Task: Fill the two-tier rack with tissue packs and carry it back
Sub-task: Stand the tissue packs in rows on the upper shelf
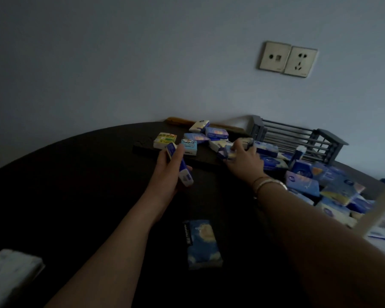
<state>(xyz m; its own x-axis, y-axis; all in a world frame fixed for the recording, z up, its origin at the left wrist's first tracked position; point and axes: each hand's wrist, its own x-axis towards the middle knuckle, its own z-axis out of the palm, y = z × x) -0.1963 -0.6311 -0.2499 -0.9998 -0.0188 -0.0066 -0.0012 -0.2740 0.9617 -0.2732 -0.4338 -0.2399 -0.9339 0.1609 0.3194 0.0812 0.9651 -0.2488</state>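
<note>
A grey two-tier slatted rack (298, 138) stands at the back right of a dark round table (80, 178), against the wall. Blue and white tissue packs (218, 132) lie scattered before it, and several more are heaped at the right (305, 181). My left hand (167, 172) grips blue-and-white tissue packs (185, 172) above the table's middle. My right hand (245, 158) reaches into the pile left of the rack, fingers curled round a blue pack (226, 152). One blue pack (203, 243) lies alone near me.
A yellow-green box (165, 140) and a light-blue pack (189, 146) sit behind my left hand. A white pack (9, 274) lies at the near left edge. Wall sockets (287, 58) hang above the rack. A pale post (380, 207) crosses the right side.
</note>
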